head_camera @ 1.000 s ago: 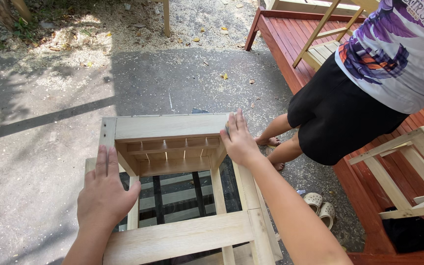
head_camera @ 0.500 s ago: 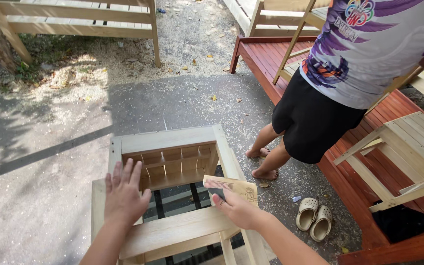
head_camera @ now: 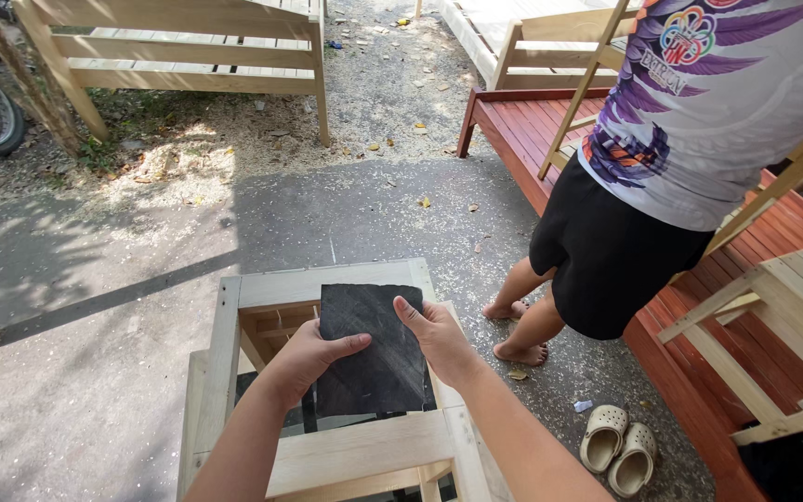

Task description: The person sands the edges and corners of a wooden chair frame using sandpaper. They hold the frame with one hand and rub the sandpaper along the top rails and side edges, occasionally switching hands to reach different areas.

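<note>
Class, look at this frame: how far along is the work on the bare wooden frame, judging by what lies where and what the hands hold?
Done: the pale wooden frame stands assembled on the concrete. In hand: the left hand and right hand hold a dark sheet of sandpaper flat above its opening, not pressed to the wood. Left: rubbing has not begun here; the frame looks unpainted beside the red bench.

Sunlit grey concrete ground [head_camera: 123, 390], strewn with sawdust, spreads before a pale slatted wooden bench [head_camera: 178, 51]; right of it, a red-stained wooden platform [head_camera: 532, 130].
</note>
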Motion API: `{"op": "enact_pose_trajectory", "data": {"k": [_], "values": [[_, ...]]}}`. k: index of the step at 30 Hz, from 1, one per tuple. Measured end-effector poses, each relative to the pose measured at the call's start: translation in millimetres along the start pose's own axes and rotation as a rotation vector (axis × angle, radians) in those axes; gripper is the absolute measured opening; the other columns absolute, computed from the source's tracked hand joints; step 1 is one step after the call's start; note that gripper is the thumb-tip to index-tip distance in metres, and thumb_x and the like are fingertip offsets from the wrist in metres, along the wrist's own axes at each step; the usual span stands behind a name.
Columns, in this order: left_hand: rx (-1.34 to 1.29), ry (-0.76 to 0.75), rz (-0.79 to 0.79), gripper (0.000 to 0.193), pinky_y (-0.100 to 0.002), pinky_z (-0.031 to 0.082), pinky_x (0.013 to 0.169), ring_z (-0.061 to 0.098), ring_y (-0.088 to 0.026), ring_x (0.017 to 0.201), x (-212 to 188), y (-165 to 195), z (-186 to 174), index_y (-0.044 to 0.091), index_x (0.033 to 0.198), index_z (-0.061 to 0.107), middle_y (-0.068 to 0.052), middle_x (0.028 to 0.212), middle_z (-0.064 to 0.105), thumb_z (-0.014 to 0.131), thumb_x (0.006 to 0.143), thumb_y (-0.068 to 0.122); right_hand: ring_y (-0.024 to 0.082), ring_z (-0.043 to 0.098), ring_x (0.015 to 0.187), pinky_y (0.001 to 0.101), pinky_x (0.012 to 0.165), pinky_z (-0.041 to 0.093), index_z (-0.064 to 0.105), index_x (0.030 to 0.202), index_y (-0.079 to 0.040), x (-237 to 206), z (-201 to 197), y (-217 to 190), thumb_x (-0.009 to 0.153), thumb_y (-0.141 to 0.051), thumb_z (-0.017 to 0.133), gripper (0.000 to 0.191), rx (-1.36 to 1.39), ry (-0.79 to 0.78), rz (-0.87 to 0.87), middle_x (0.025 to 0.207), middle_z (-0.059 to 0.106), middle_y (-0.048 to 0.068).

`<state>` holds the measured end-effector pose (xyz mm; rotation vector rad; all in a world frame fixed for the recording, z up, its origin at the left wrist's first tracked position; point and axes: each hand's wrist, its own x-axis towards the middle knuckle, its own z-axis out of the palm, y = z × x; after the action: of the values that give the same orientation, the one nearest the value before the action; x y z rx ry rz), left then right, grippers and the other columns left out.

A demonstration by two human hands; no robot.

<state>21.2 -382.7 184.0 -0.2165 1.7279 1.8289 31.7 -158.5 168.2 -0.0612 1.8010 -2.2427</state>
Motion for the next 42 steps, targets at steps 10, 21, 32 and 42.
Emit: {"op": "enact_pose_trajectory", "data": {"k": [10,21,32,42], "values": [[0.269,0.459,-0.099,0.047,-0.044,0.048,0.101,0.056,-0.028,0.124,66,-89,35,0.010,0.149,0.042,-0.014,0.140,0.056,0.049,0.104,0.022,0.017,0.048,0.137,0.0331,0.109,0.037,0.045,0.151,-0.008,63,-89,53,0.104,-0.031,0.047,0.052,-0.207,0.434,-0.044,0.150,0.053,0.009],[-0.648,0.074,-0.203,0.056,-0.046,0.054,0.098,0.065,-0.028,0.119,122,-102,133,0.001,0.135,0.054,-0.016,0.131,0.066,0.035,0.106,0.045,0.019,0.034,0.150,0.0328,0.121,0.025,0.040,0.154,-0.007,55,-61,69,0.105,-0.038,0.039,0.058,-0.225,0.491,0.026,0.161,0.041,0.009],[-0.713,0.067,-0.203,0.052,-0.043,0.053,0.098,0.066,-0.026,0.114,104,-72,125,0.001,0.134,0.057,-0.015,0.130,0.068,0.037,0.107,0.040,0.018,0.048,0.141,0.0306,0.115,0.034,0.044,0.151,-0.005,48,-53,56,0.103,-0.034,0.042,0.056,-0.014,0.521,0.043,0.151,0.054,0.010],[-0.672,0.092,-0.234,0.047,-0.045,0.052,0.099,0.062,-0.027,0.117,110,-59,131,0.012,0.146,0.046,-0.015,0.135,0.062,0.033,0.107,0.037,0.022,0.054,0.133,0.0339,0.111,0.041,0.050,0.145,-0.001,55,-52,65,0.103,-0.033,0.043,0.053,-0.016,0.528,0.004,0.145,0.058,0.015]]}}
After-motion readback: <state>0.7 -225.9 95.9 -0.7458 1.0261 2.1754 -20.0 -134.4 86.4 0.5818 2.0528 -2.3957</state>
